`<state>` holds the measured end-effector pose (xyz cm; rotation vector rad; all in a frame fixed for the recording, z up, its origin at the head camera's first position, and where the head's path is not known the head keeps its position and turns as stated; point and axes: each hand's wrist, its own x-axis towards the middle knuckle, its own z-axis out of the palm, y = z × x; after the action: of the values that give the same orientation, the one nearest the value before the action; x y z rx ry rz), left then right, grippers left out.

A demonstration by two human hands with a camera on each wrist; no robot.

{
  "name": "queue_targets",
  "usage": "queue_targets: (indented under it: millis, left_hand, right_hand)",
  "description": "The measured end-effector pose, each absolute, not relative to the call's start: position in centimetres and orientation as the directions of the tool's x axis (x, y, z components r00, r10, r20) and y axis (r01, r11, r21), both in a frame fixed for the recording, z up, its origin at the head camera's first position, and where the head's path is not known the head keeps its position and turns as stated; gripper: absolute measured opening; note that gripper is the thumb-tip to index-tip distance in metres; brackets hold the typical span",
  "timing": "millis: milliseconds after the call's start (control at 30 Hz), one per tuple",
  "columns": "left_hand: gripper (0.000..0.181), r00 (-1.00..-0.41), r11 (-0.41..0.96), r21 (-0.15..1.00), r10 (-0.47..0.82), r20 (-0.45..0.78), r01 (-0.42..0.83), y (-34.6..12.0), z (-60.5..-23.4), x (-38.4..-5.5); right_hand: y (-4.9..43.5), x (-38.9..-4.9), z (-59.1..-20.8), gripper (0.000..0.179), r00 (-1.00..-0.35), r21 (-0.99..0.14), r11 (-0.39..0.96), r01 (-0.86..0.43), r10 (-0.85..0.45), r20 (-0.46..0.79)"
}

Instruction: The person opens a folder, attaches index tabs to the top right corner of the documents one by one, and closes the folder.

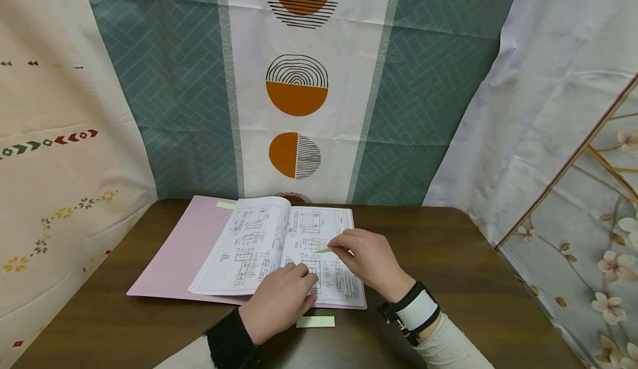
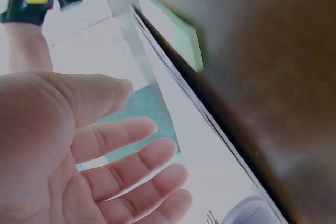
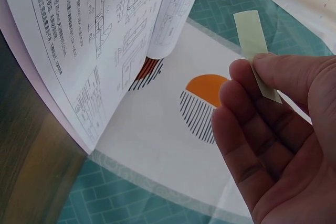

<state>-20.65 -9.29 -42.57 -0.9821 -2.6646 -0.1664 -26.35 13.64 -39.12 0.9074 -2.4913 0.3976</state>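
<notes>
An open booklet [image 1: 251, 272] of technical drawings with a pink cover [image 1: 174, 252] lies on the table. My right hand [image 1: 366, 255] is over its right page and pinches a pale green sticky note strip [image 3: 250, 32] between thumb and forefinger; the strip stands out from the fingertips in the right wrist view. At the lower middle of the booklet is my left hand [image 1: 284, 297], its fingers spread and relaxed, with nothing gripped in the left wrist view [image 2: 121, 156]. Just below the booklet's edge sits a pad of pale green sticky notes [image 1: 315, 322], near the left thumb.
Another pale green strip [image 1: 226, 205] sticks to the top of the pink cover. The brown wooden table [image 1: 438, 275] reaches back to a hanging patterned cloth [image 1: 309, 108]. Further cloths hang on the left [image 1: 60, 164] and right [image 1: 538, 136].
</notes>
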Motion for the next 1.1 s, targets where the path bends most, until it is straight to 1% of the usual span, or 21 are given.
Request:
queue_targets:
  millis: [267, 400, 533, 767, 967, 1100]
  left_hand:
    - [0.028, -0.766, 0.812, -0.051, 0.568, 0.3, 0.582, -9.0, -43.5, -23.1]
    - [0.027, -0.77, 0.816, -0.06, 0.564, 0.297, 0.575, -9.1, -43.8, -23.3]
    - [0.028, -0.776, 0.816, -0.053, 0.565, 0.28, 0.576, -9.1, -44.0, -23.2]
    - [0.032, -0.783, 0.818, -0.063, 0.567, 0.255, 0.571, -9.1, -44.0, -23.4]
    - [0.034, -0.777, 0.809, -0.05, 0.577, 0.252, 0.585, -9.4, -44.0, -23.5]
    - [0.033, -0.774, 0.805, -0.048, 0.584, 0.245, 0.592, -9.4, -44.1, -23.5]
  right_hand:
    - [13.8, -26.7, -39.3, 0.017, -0.697, -0.127, 0.756, -0.642, -0.505, 0.509]
    - [13.9, -26.9, -39.4, 0.016, -0.702, -0.135, 0.764, -0.631, -0.488, 0.519]
    - [14.4, -27.2, -40.1, 0.014, -0.722, -0.135, 0.78, -0.611, -0.479, 0.499]
    - [15.9, -29.0, -41.2, 0.013, -0.735, -0.067, 0.806, -0.588, -0.497, 0.461]
    - [17.0, -31.3, -41.8, 0.014, -0.768, -0.019, 0.836, -0.549, -0.495, 0.407]
    - [17.6, -33.0, -42.5, 0.012, -0.764, 0.006, 0.839, -0.545, -0.499, 0.409]
